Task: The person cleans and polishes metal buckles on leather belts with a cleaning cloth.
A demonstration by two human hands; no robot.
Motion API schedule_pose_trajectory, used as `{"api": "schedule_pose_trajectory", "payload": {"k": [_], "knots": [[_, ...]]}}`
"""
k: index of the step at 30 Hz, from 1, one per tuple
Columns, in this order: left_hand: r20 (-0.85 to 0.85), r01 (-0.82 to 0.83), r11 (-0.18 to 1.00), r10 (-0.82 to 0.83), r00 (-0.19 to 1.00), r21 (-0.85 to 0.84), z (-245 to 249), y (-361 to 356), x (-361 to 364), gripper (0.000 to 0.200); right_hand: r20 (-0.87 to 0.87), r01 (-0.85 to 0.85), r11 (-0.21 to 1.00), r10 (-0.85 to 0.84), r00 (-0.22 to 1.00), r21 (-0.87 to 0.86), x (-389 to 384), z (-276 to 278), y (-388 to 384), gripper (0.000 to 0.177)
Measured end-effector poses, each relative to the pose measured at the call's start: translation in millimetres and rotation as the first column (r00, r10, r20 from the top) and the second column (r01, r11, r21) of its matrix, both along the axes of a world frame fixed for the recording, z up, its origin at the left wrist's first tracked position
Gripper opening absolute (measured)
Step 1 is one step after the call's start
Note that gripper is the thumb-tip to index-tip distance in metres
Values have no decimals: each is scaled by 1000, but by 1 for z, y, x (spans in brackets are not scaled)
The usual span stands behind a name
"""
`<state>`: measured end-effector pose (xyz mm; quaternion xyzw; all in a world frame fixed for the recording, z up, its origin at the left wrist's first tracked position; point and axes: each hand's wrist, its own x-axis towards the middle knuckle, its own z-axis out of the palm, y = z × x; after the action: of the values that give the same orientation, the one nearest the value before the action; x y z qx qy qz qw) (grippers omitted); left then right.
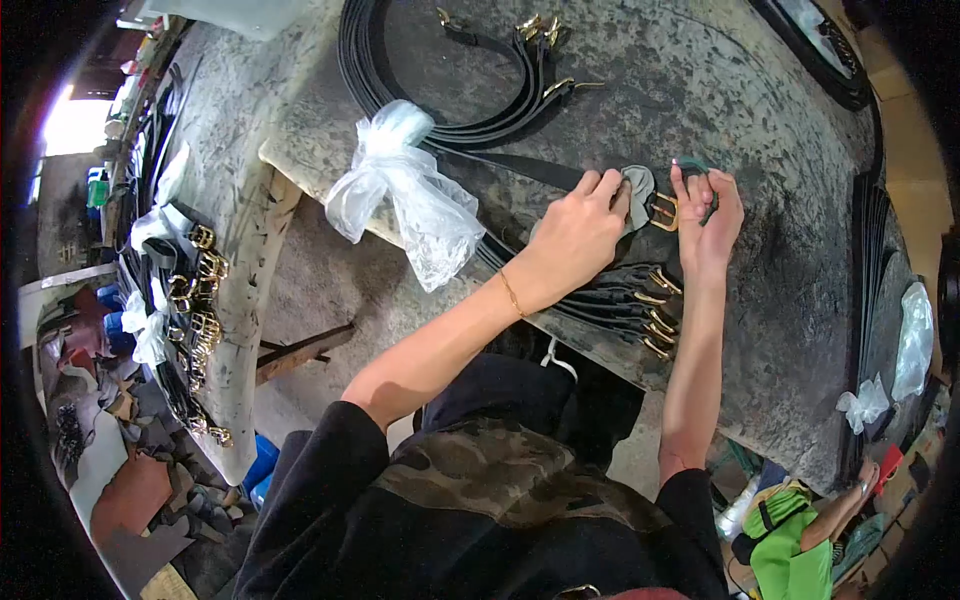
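Observation:
A black belt strap [515,165] runs across the worn table to a gold buckle [663,212] between my hands. My left hand [580,230] is closed on a grey cloth [638,195] that lies against the belt near the buckle. Just right of the buckle is my right hand [710,215], its fingers curled around a dark green piece [702,168], partly hidden by them. Below my left hand several black belts with gold buckles [655,310] lie at the table's near edge.
Clear plastic wrap [400,190] is tied around belts on the left. Coiled belts [370,60] lie at the back. Buckled belts [195,300] hang over the left table. Long black straps [870,260] lie at right. Another person in green [795,545] is at lower right.

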<state>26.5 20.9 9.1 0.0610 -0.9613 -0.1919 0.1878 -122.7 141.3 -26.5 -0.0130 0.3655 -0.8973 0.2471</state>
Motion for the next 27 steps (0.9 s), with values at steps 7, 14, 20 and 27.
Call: {"api": "schedule_pose_trajectory", "payload": {"k": [7, 14, 20, 27], "knots": [[-20, 6, 1000, -6, 1000, -4, -7, 0, 2, 35, -43, -126, 983, 121, 992, -134, -7, -6, 7, 4], [-49, 219, 954, -214, 976, 207, -14, -22, 14, 21, -118, -82, 966, 54, 992, -246, -33, -7, 42, 6], [-10, 236, 952, -238, 971, 194, -9, -21, 14, 21, -238, 394, 909, -357, 904, 136, 1, 47, 136, 27], [29, 181, 979, -185, 982, 97, 0, -15, -8, 41, -296, 667, 583, -608, 737, 464, 84, 45, 274, 30]]}}
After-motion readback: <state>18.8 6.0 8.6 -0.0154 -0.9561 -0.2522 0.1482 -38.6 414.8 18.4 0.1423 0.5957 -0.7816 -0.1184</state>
